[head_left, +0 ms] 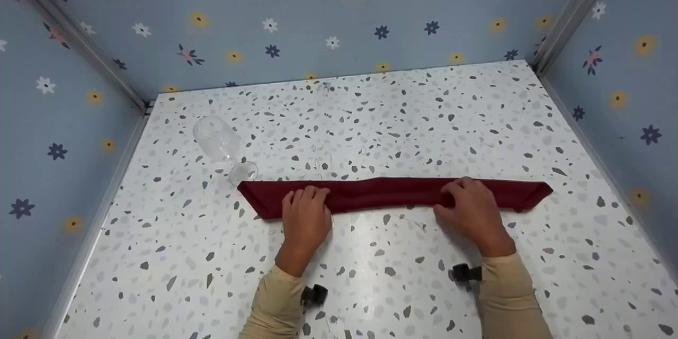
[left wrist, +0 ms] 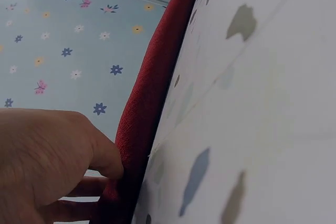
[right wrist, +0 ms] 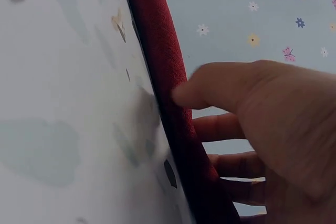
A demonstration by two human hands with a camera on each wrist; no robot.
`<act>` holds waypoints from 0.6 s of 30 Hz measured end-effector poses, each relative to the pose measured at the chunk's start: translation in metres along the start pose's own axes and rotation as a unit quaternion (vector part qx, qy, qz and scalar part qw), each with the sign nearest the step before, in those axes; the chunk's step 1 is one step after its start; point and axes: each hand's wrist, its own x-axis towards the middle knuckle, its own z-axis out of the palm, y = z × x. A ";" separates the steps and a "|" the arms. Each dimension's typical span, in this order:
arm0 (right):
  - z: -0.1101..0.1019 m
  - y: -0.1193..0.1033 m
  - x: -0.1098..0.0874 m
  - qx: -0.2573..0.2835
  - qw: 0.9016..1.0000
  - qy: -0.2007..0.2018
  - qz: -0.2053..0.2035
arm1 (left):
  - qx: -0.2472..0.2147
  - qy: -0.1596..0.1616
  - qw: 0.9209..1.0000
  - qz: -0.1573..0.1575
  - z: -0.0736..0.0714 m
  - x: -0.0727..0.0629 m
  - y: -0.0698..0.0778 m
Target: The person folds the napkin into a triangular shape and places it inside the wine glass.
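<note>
Gripping a folded red cloth (head_left: 381,193), the left grip (head_left: 307,217) is curling onto its left part and the right grip (head_left: 471,212) onto its right. The cloth is lying across the speckled bench (head_left: 371,275); a wineglass (head_left: 217,140) is standing beyond its left end, contact unclear.

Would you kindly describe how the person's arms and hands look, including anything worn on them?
The left hand and right hand are ungloved. The left sleeve and right sleeve are plain tan, long and slightly creased. A small, blocky black piece juts out beside the left cuff, and another beside the right. No cables show.
</note>
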 end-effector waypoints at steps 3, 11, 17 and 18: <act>0.000 0.000 0.000 0.001 1.000 -0.008 -0.004 | -0.012 0.012 1.000 -0.009 0.000 -0.001 -0.001; -0.001 -0.001 0.002 0.010 1.000 0.002 0.000 | -0.011 0.021 1.000 -0.001 -0.001 -0.001 -0.002; 0.000 0.000 0.001 0.005 1.000 -0.005 0.012 | -0.008 0.004 1.000 0.011 -0.002 -0.001 0.000; 0.000 0.000 0.001 0.004 1.000 -0.006 0.013 | -0.004 -0.003 1.000 0.012 -0.002 -0.001 0.000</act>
